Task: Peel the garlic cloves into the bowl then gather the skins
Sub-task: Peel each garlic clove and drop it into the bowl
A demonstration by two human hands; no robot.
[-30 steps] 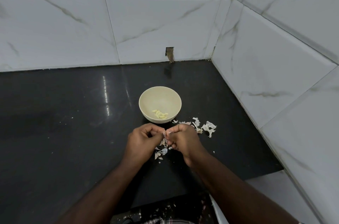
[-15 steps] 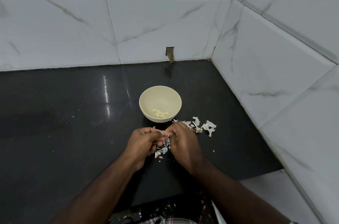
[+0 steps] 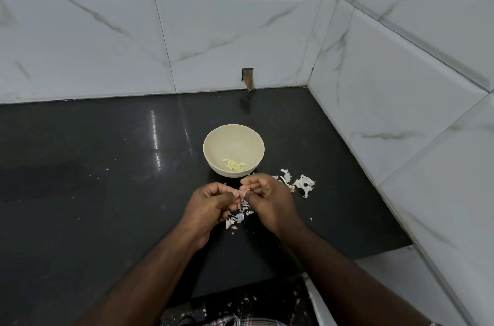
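The black surface (image 3: 93, 192) met the white marble-look wall tiles (image 3: 213, 31) in a corner, and on it, near the middle, stood the cream bowl (image 3: 213, 138). Some peeled garlic cloves (image 3: 234, 165) lay already at its bottom, so the peeling was partly done; how many cloves were left I could not tell. The gathering seemed not yet begun — one heap of skins (image 3: 300, 183) lay just right of the bowl and another, the small scraps (image 3: 238, 216), lay on the surface below the hands. The left hand (image 3: 209, 205) and the right hand (image 3: 268, 198) were held close together just in front of the bowl, both with the fingers curled. Between their tips they pinched one small pale piece — a garlic clove (image 3: 242, 194) with its skin, as it seemed, though it was too small to be sure which hand pulled the skin.
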